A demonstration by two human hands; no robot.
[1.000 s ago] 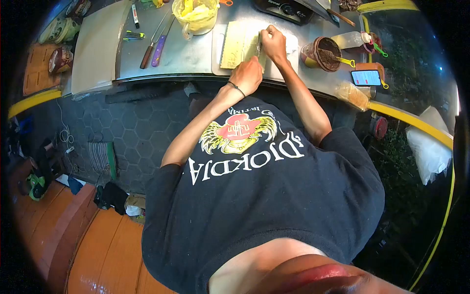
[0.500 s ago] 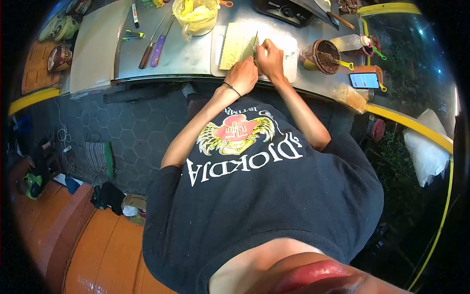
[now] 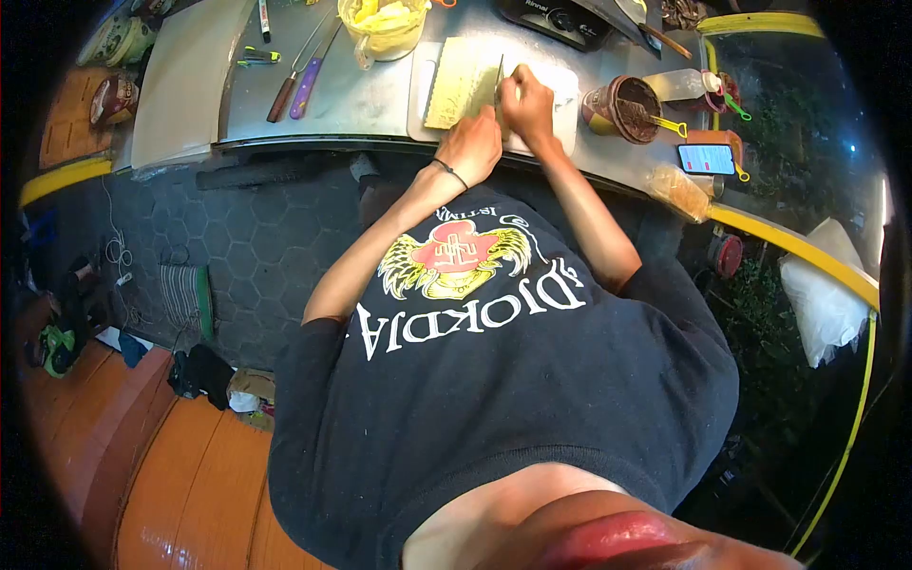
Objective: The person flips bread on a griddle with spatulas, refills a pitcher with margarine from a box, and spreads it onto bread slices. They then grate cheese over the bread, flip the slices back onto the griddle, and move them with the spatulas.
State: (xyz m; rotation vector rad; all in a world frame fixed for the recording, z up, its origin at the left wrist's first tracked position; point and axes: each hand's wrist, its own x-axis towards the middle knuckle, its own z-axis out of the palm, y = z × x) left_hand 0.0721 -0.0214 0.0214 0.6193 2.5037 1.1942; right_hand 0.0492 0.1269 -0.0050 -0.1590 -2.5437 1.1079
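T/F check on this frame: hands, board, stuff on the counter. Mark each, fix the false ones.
1. The right hand holds a knife. True.
2. The pale slab lies on the white board. True.
3. The left hand has nothing around its wrist. False: a dark band circles it.
4. A yellow-handled utensil sits in the brown tub. True.
5. The phone lies screen down. False: its lit screen faces up.
6. The purple-handled tool lies on the white board. False: it lies on the metal counter, left of the board.
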